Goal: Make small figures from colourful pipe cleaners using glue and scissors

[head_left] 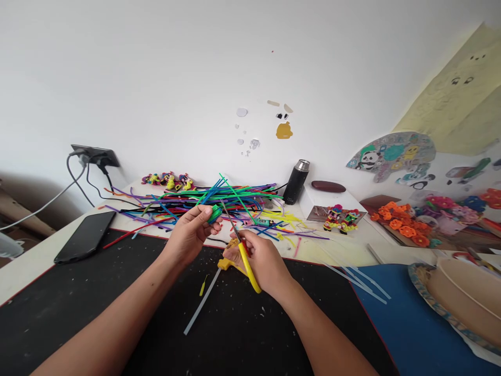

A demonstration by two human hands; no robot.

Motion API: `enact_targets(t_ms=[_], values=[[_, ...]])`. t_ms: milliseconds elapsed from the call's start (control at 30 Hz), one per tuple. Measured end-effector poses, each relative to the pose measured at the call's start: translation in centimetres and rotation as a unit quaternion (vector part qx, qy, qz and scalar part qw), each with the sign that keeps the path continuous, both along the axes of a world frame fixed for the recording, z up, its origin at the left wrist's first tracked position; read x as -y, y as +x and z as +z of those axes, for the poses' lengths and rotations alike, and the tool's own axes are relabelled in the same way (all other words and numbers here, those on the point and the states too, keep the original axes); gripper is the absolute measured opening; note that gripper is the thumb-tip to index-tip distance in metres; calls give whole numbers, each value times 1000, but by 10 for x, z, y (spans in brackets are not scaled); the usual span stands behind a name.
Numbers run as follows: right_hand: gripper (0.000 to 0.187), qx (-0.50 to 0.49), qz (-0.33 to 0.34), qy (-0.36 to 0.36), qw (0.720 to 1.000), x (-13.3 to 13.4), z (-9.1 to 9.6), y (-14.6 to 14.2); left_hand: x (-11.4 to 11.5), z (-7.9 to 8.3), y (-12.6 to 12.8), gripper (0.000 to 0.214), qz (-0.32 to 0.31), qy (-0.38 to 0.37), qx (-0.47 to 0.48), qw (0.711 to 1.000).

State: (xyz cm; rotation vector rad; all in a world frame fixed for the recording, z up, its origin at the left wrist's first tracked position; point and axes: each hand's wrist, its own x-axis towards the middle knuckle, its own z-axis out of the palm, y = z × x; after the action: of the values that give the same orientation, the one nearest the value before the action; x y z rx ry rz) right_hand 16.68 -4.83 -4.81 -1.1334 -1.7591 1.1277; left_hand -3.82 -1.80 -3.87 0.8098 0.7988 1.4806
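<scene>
Resting in the left hand (192,231) grip, green piece (215,213) meets scissors (243,254).

Single head view, looking forward-down, close over table (47,261), facing wall (156,78).

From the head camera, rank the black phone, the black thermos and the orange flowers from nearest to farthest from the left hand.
Measured from the left hand:
1. Black phone, lying flat on the table to the hand's left.
2. Black thermos, standing upright near the wall, behind and to the right.
3. Orange flowers, far right on the table.
</scene>
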Motion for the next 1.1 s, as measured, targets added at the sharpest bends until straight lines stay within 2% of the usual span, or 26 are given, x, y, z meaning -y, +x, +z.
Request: enact_targets(t_ms=[100, 167, 367, 500, 733, 833, 933, 1100], values=[[40, 44, -35, 30, 998, -2, -2, 0, 1, 0, 0, 40, -3, -3, 1, 1000], [42, 37, -49, 30, 998, -3, -3, 0, 1, 0, 0, 40, -9, -3, -1, 1000], [48, -99, -47, -70, 992, -5, 3, -1, 2, -3, 2, 37, -34, 10, -34, 999], [50, -150, -57, -83, 984, -9, 1, 0, 2, -7, 3, 35, -45, 25, -66, 996], [53, -176, -44, -100, 978, -14, -5, 0, 6, -7, 7, 33, -56, 59, -154, 985], [54, -176, -34, -112, 977, -13, -6, -2, 8, -6, 7, 34, -89, 68, -183, 977], [54, -168, -25, -118, 978, -13, -9, -3, 10, -5, 9, 32, -119, 79, -200, 969], [51, -179, -8, -127, 976, -11, -10, -3, 14, 0, 12, 31, -118, 99, -191, 969]])
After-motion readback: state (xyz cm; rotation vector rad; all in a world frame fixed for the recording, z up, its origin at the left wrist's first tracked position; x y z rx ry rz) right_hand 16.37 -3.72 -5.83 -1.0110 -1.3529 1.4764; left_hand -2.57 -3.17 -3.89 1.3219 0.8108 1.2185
